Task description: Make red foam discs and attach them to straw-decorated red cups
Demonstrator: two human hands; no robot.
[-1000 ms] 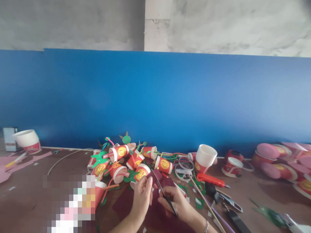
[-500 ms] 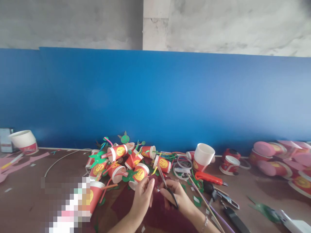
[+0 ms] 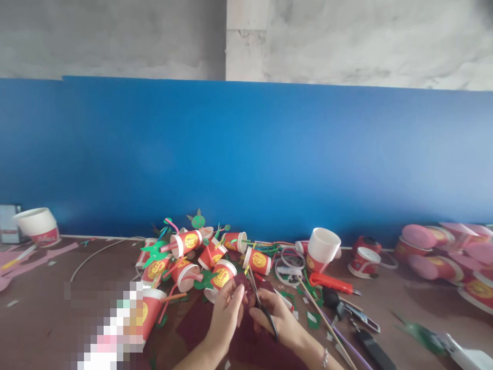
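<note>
Left hand (image 3: 228, 313): fingers and thumb pinched together, gripping a small maroon piece (image 3: 242, 280). Piece pokes up past the fingertips, on the side facing the right hand (image 3: 277, 314). Right hand: fingers curled through the black handles, gripping scissors (image 3: 272, 322). Blades point up and away from the person, just beside the maroon piece and between the two hands; can't tell exactly where they meet it.

Below both hands, a larger maroon sheet (image 3: 196, 322) lies on the brown table (image 3: 42, 329), partly hidden by the forearms. Bracelet (image 3: 325, 358) on right wrist.

Just beyond the left hand: heap of red-and-white paper cups (image 3: 186, 242), mostly on their sides, with green cutouts (image 3: 155, 253) and straws among them. To the right of the right hand: wooden stick (image 3: 326, 319), orange-red utility knife (image 3: 330, 282), green scraps. Farther back, a white cup (image 3: 324, 244) near the blue partition (image 3: 246, 154). Pink-ended cups (image 3: 419, 236) sit well apart, far right.
</note>
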